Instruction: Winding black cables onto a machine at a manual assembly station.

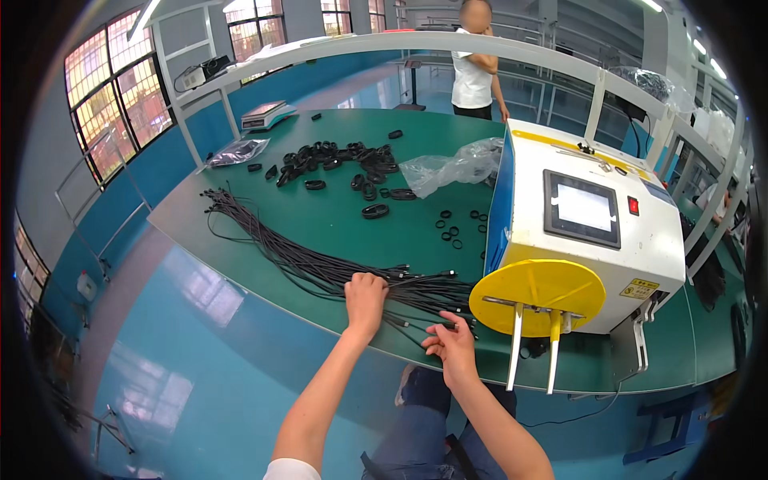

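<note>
A long bundle of thin black cables (276, 250) runs across the green table, its plugged ends lying near the yellow disc. My left hand (366, 302) rests on the bundle, its fingers curled down around black cable; the fingertips are partly hidden. To its right, by the table's front edge, my right hand (453, 344) is held palm inward with its fingers loosely bent and apart. One cable slants from below my left hand toward those fingertips, and I cannot tell whether they touch it. The yellow disc (552, 296), with two prongs, sits on the front of a white machine (592, 264).
Coiled black cables (320, 160) lie heaped behind the bundle, with several black rings (446, 225) nearer the machine. Clear plastic (456, 168) touches the machine's side. A scale (268, 115) stands at the far left. Beyond the table stands a person (474, 76). A white rail (384, 44) spans overhead.
</note>
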Available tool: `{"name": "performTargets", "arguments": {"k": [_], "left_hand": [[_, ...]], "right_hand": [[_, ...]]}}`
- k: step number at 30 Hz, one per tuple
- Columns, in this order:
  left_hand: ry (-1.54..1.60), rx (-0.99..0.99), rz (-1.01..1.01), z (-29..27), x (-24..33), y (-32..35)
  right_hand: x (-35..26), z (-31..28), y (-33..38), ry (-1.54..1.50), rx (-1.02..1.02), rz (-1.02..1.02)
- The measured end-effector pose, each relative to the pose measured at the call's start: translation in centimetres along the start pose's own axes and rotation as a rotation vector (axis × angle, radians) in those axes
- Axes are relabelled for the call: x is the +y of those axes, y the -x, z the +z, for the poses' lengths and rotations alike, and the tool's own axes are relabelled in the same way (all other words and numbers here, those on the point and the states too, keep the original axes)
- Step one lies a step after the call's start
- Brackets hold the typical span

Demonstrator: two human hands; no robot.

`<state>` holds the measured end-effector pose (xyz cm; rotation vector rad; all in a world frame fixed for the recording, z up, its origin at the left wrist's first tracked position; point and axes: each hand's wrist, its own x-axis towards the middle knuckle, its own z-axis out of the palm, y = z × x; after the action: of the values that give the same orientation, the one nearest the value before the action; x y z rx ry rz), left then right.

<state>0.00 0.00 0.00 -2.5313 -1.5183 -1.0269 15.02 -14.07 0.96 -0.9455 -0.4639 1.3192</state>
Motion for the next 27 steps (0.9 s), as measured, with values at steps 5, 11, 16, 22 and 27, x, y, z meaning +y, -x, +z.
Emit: {"name": "performTargets", "arguments": {"k": [5, 11, 16, 22, 27], "left_hand": [[0.285, 0.332, -0.018, -2.1, 1.0, -0.5], [0.633, 0.348, -0.051, -4.8, 4.4, 2.6], [0.57, 0.207, 0.284, -4.9, 4.1, 5.1], [0.179, 0.282, 0.275, -2.6, -1.0, 3.1], [-0.101, 0.006, 0.254, -5.5, 1.0, 2.8]], "right_hand": [[-0.6, 0.5, 2.7, 0.307, 0.108, -0.168], [-1.1, 3.6, 3.3, 0.269, -0.161, -0.223], [-2.6, 5.9, 3.4, 0.265, -0.217, -0.321], [-4.7, 3.7, 11.1, 0.799, -0.37, -1.105], [-5.8, 0.7, 15.5, 0.699, -0.301, -0.914]]}}
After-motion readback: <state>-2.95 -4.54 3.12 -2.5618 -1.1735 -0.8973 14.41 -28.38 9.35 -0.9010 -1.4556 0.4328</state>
